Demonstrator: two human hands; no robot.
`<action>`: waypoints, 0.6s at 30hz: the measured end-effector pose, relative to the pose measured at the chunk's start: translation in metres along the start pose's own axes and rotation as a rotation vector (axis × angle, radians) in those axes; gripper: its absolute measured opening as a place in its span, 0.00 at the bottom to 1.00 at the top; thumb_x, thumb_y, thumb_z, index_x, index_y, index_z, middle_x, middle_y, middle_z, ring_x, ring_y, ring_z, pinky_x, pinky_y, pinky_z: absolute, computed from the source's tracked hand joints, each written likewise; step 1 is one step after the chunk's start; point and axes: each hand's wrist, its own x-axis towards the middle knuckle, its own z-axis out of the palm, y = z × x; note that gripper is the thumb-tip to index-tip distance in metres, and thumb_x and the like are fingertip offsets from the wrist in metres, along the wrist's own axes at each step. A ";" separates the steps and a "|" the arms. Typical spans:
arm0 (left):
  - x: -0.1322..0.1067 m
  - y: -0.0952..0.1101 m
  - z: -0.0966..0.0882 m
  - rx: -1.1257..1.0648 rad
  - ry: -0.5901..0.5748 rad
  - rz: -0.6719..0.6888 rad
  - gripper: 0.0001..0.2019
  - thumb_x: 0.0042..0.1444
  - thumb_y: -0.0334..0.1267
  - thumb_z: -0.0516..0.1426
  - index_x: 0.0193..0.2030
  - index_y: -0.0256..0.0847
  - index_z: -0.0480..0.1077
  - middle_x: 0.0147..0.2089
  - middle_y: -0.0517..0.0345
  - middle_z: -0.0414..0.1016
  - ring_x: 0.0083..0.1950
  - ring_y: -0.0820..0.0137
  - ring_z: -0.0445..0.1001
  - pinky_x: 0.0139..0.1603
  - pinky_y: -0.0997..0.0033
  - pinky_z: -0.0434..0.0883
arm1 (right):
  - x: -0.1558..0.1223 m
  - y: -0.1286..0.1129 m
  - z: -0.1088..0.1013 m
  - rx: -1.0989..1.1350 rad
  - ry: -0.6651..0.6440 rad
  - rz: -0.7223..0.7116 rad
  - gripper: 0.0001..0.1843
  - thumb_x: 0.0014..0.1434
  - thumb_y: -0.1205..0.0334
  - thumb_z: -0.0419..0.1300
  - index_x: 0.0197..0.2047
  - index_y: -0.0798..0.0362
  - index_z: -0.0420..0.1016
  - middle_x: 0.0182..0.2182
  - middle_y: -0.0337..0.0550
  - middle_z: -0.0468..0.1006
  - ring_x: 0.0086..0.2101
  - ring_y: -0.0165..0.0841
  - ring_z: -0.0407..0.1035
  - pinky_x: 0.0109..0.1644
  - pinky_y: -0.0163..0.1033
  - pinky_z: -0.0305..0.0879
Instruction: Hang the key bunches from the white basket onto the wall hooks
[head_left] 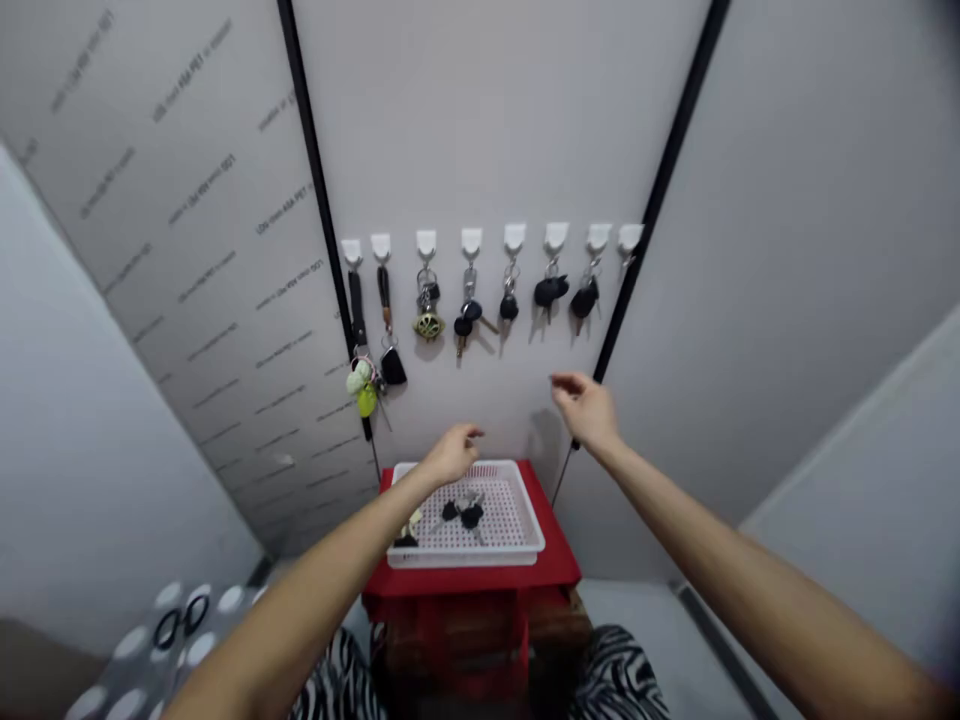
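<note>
A row of white wall hooks (471, 240) carries several key bunches, among them a green-tagged bunch (364, 388) at the left and black-headed keys (550, 291); the rightmost hook (629, 237) hangs bare. My right hand (587, 408) is raised near the wall below the hooks, fingers loosely curled with nothing visible in them. My left hand (452, 452) hovers over the far edge of a white perforated tray (517, 545), fingers curled downward, apparently holding nothing. Black-headed keys (465, 513) lie in the tray.
The tray rests on a red stool (559, 570) against the grey wall. Black vertical strips (660, 190) frame the wall panel. My zebra-print trousers (622, 675) show at the bottom, and a polka-dot fabric with scissors (176, 625) lies lower left.
</note>
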 end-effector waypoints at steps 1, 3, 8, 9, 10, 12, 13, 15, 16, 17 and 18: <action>-0.011 -0.017 0.004 0.039 -0.040 -0.051 0.16 0.41 0.30 0.48 0.40 0.35 0.63 0.38 0.53 0.67 0.37 0.72 0.65 0.40 0.74 0.61 | -0.022 0.005 0.014 -0.019 -0.159 -0.011 0.12 0.42 0.67 0.48 0.31 0.58 0.68 0.29 0.44 0.71 0.29 0.28 0.63 0.37 0.34 0.58; -0.031 -0.045 0.013 0.121 -0.110 -0.141 0.15 0.40 0.29 0.49 0.38 0.35 0.64 0.36 0.53 0.68 0.37 0.71 0.65 0.39 0.74 0.61 | -0.063 0.013 0.042 -0.047 -0.467 -0.051 0.11 0.42 0.68 0.48 0.29 0.58 0.69 0.28 0.44 0.72 0.29 0.28 0.64 0.36 0.33 0.58; -0.053 -0.072 0.030 0.265 -0.178 -0.197 0.14 0.38 0.30 0.50 0.36 0.36 0.65 0.35 0.52 0.69 0.37 0.70 0.65 0.37 0.75 0.60 | -0.115 0.015 0.090 -0.195 -0.812 -0.166 0.11 0.41 0.69 0.49 0.29 0.56 0.70 0.27 0.43 0.72 0.29 0.29 0.64 0.34 0.31 0.57; -0.053 -0.073 0.033 0.276 -0.171 -0.188 0.14 0.38 0.30 0.50 0.35 0.36 0.65 0.35 0.52 0.69 0.38 0.69 0.65 0.37 0.74 0.60 | -0.117 0.013 0.095 -0.254 -0.824 -0.167 0.11 0.41 0.68 0.50 0.29 0.56 0.70 0.27 0.43 0.72 0.29 0.29 0.64 0.33 0.31 0.56; -0.053 -0.073 0.036 0.281 -0.161 -0.182 0.13 0.38 0.30 0.50 0.35 0.36 0.66 0.35 0.51 0.68 0.38 0.69 0.65 0.37 0.74 0.60 | -0.119 0.012 0.098 -0.316 -0.828 -0.160 0.10 0.42 0.67 0.50 0.29 0.55 0.70 0.28 0.44 0.72 0.30 0.30 0.64 0.32 0.32 0.56; -0.052 -0.074 0.041 0.276 -0.140 -0.181 0.13 0.39 0.30 0.49 0.35 0.36 0.65 0.35 0.51 0.68 0.37 0.68 0.65 0.36 0.73 0.60 | -0.119 0.008 0.103 -0.429 -0.819 -0.131 0.10 0.42 0.64 0.50 0.29 0.54 0.69 0.28 0.44 0.71 0.31 0.32 0.63 0.32 0.33 0.55; -0.051 -0.074 0.043 0.270 -0.133 -0.184 0.14 0.39 0.30 0.49 0.35 0.36 0.65 0.34 0.51 0.68 0.37 0.68 0.65 0.36 0.73 0.60 | -0.119 0.007 0.105 -0.472 -0.813 -0.118 0.11 0.42 0.63 0.51 0.30 0.54 0.69 0.29 0.45 0.71 0.31 0.32 0.63 0.32 0.33 0.55; -0.049 -0.075 0.045 0.258 -0.125 -0.196 0.14 0.39 0.30 0.49 0.36 0.37 0.64 0.34 0.52 0.68 0.37 0.69 0.65 0.35 0.73 0.60 | -0.119 0.005 0.107 -0.535 -0.808 -0.116 0.10 0.42 0.62 0.51 0.30 0.54 0.69 0.29 0.45 0.71 0.33 0.33 0.63 0.32 0.33 0.55; -0.049 -0.076 0.046 0.252 -0.124 -0.205 0.15 0.38 0.30 0.49 0.37 0.37 0.64 0.34 0.52 0.68 0.36 0.69 0.65 0.35 0.74 0.60 | -0.120 0.005 0.107 -0.557 -0.802 -0.128 0.10 0.42 0.62 0.51 0.29 0.54 0.69 0.30 0.45 0.71 0.33 0.34 0.62 0.33 0.33 0.55; -0.048 -0.076 0.046 0.246 -0.124 -0.216 0.15 0.38 0.30 0.49 0.37 0.37 0.64 0.33 0.52 0.68 0.36 0.69 0.65 0.35 0.74 0.60 | -0.121 0.004 0.108 -0.572 -0.793 -0.145 0.09 0.42 0.62 0.51 0.29 0.54 0.69 0.29 0.46 0.71 0.34 0.34 0.62 0.33 0.34 0.54; -0.048 -0.077 0.047 0.238 -0.124 -0.226 0.15 0.38 0.31 0.49 0.37 0.37 0.64 0.33 0.52 0.68 0.36 0.69 0.65 0.35 0.74 0.60 | -0.121 0.004 0.108 -0.582 -0.783 -0.162 0.09 0.42 0.62 0.50 0.28 0.54 0.69 0.29 0.46 0.71 0.35 0.35 0.61 0.34 0.35 0.54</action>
